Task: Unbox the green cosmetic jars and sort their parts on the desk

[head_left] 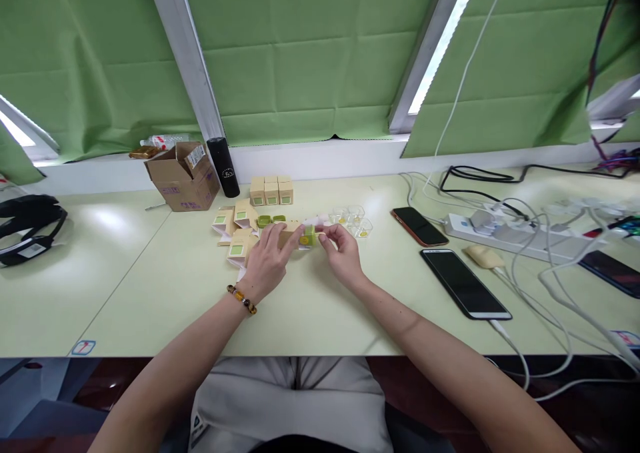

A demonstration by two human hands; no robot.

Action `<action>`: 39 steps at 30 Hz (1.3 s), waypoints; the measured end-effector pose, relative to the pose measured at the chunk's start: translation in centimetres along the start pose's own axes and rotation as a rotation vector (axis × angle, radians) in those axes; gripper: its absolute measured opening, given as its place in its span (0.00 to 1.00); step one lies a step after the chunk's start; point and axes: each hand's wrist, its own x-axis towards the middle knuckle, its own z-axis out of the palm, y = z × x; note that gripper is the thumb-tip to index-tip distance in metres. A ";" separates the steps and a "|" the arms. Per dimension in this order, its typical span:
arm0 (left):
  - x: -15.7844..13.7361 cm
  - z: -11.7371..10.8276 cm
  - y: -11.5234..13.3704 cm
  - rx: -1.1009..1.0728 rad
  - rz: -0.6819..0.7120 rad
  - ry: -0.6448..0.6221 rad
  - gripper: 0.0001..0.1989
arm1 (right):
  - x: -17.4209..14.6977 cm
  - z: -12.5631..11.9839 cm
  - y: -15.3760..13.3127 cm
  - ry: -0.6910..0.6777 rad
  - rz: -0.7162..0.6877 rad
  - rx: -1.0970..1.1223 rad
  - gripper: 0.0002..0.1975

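Note:
My left hand (267,258), with a beaded bracelet on the wrist, has its fingers closed around a small tan cardboard box (290,232). At the box's right end sits a small green cup-like piece (307,237) with a yellow mark. My right hand (343,254) pinches at the right side of that green piece; what lies between its fingertips is too small to make out. Left of my hands lie several opened tan boxes (240,243) with green labels. Two green pieces (271,220) rest behind my left hand. Clear plastic cups (356,221) stand beyond my right hand.
Closed tan boxes (271,191) stand in a row at the back. Behind to the left are an open carton (186,180) and a black cylinder (223,168). Phones (466,284) (420,226), a power strip (520,236) and loose cables occupy the right side. A black headset (30,230) lies far left.

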 end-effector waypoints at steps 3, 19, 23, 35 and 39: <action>0.0 0.1 -0.6 -0.063 -0.050 0.003 0.43 | 0.6 -0.2 1.0 -0.021 0.146 0.126 0.21; 0.6 0.8 -1.8 -1.075 -0.505 0.158 0.33 | 0.2 -0.4 1.8 -0.227 0.061 -0.266 0.11; 0.7 1.0 -1.6 -1.392 -0.590 0.150 0.35 | -0.1 -0.3 1.4 -0.255 0.054 -0.305 0.10; 1.6 -0.1 -1.2 -1.813 -0.783 0.061 0.27 | -0.4 -0.6 -0.8 -0.110 -0.295 -0.370 0.10; 1.5 -0.2 -0.6 -1.861 -0.768 0.009 0.26 | -0.8 -0.4 -1.6 -0.115 -0.320 -0.384 0.11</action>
